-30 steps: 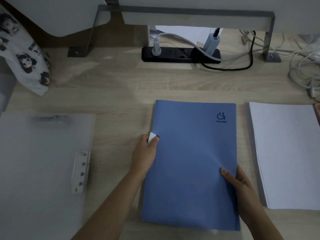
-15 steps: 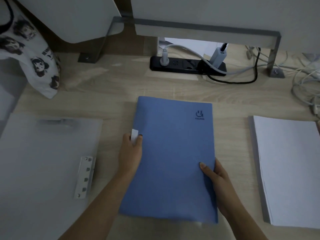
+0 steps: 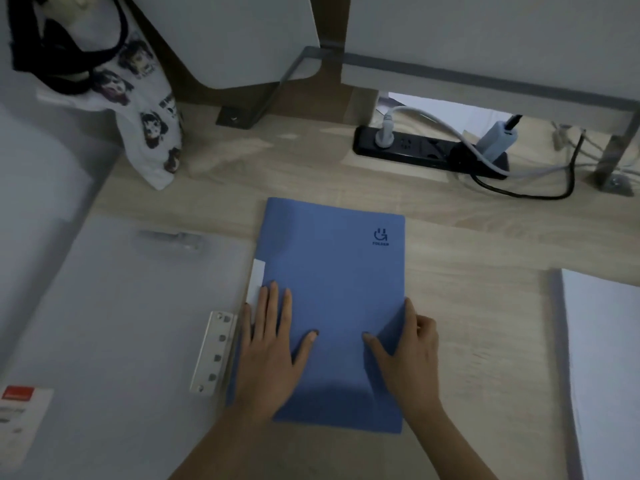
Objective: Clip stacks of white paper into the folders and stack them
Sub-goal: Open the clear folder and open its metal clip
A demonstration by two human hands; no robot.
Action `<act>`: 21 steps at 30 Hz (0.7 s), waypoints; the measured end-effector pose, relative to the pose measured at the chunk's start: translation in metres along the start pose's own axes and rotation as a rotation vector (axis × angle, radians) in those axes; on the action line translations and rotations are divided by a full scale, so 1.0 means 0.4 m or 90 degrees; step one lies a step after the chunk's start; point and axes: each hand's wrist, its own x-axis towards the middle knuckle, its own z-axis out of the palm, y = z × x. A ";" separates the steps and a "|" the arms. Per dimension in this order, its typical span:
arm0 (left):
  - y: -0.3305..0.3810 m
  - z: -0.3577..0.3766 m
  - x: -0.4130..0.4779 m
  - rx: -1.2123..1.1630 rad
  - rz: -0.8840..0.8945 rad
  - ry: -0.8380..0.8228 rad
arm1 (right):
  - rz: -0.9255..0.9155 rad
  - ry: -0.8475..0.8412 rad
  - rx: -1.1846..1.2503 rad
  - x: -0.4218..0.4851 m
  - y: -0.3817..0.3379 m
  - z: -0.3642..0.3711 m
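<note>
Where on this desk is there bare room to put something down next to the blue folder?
Bare wood lies between the blue folder and the paper stack, and in a band between the folder's far edge and the power strip. The left is crowded: the clear folder lies right against the blue one.

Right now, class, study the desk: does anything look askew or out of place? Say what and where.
A white slip pokes out past the left edge of the blue folder, just beyond the left hand that presses the cover, as if something is not tucked in. Whether that edge overlaps the translucent folder cannot be told.
</note>
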 end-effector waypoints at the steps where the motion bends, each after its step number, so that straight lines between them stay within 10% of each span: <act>1: -0.006 0.002 -0.006 0.003 -0.004 0.003 | -0.006 0.009 -0.029 -0.008 -0.002 0.004; 9: -0.036 -0.072 -0.022 -0.184 -0.021 0.069 | -0.119 0.075 0.024 -0.057 -0.087 -0.006; 14: -0.151 -0.186 -0.037 -0.217 0.011 0.223 | -0.199 -0.105 0.103 -0.098 -0.219 0.064; 21: -0.437 -0.261 -0.095 -0.125 -0.398 0.155 | 0.027 -0.459 0.360 -0.179 -0.346 0.167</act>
